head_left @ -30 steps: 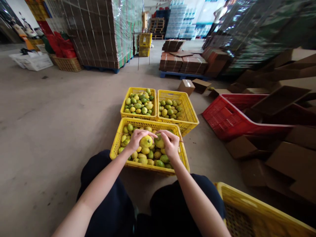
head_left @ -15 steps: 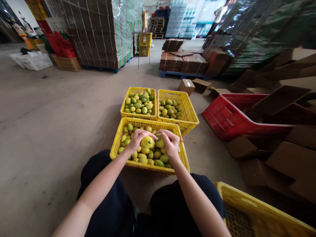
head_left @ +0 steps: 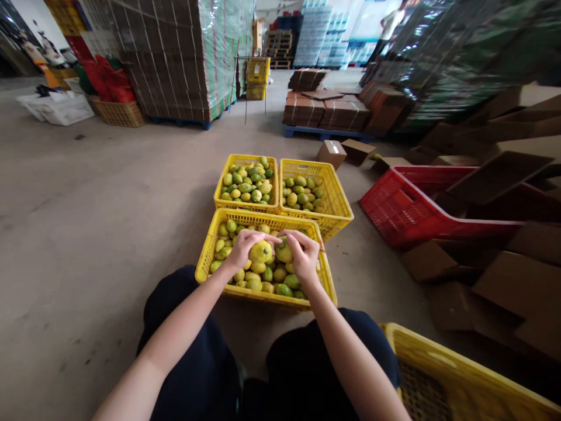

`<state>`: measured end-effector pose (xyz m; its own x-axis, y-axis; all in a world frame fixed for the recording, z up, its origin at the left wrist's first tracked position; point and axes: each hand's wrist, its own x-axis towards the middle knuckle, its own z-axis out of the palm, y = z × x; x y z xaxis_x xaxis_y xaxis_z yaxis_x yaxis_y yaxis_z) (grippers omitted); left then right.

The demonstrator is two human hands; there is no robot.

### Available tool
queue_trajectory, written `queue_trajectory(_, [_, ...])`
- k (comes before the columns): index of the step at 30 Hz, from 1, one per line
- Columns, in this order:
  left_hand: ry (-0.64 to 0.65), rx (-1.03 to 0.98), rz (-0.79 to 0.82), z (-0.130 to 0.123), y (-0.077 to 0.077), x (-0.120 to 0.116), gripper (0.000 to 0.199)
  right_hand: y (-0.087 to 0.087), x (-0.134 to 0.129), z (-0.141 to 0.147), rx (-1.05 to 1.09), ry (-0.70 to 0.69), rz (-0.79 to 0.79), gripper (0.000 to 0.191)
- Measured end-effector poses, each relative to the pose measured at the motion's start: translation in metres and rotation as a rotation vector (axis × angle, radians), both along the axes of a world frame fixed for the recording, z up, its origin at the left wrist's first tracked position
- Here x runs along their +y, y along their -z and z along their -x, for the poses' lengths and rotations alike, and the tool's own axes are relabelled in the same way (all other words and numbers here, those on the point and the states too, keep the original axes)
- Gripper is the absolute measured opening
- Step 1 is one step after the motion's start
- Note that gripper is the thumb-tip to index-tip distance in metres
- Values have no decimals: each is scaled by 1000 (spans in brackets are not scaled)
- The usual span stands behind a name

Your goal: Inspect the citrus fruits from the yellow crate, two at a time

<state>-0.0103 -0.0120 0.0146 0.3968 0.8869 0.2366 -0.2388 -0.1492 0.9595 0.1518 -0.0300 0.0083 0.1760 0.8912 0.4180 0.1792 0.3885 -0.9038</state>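
Note:
Over the near yellow crate [head_left: 263, 297], my left hand [head_left: 246, 245] is closed around a yellow lemon [head_left: 262, 252]. My right hand [head_left: 304, 252] grips a greener lemon [head_left: 284, 251] close beside it. The fingertips of both hands point toward each other above the fruit and nearly meet. Below them, many yellow and green lemons [head_left: 255, 285] lie in the crate. My palms and thumbs are partly hidden by the backs of my hands.
Behind stand two more yellow crates, the left one [head_left: 215, 196] fuller of lemons than the right one [head_left: 339, 213]. A red crate [head_left: 394, 204] and loose cardboard boxes [head_left: 517, 286] lie to the right. Another yellow crate [head_left: 438, 351] is by my right knee. A person [head_left: 390, 26] stands far back.
Both hands stay in nearly the same place, each still holding its lemon. The left fingertips have shifted very slightly toward the right hand.

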Motion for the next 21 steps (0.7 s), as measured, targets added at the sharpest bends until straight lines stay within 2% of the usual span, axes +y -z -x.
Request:
queue_trajectory(5, [9,-20,60,-1,0,-2,42,-3,-3,1,-6,20,0,22])
queue_trajectory(9, [-64,-97,179,-5,1,2,39,-4,0,2,65,38,68,24])
queue_trajectory(11, [-87,-183,351,-7,-1,5,39,-3,4,3,172,47,186,28])
queue_trajectory(13, [-97,-300,575,-7,-3,9,40,0,10,4,334,43,373,35])
queue_trajectory(15, [-118,-422,761,-5,-6,12,39,2,16,5,532,-22,590,39])
queue_trajectory(17, [-130,-542,875,-2,-7,15,38,2,20,6,726,-136,772,38])
queue_trajectory(19, [-119,-637,947,1,-7,17,37,1,21,6,881,-207,860,33])
queue_trajectory(21, [-91,-693,1011,4,-6,18,37,0,20,4,982,-212,872,27])
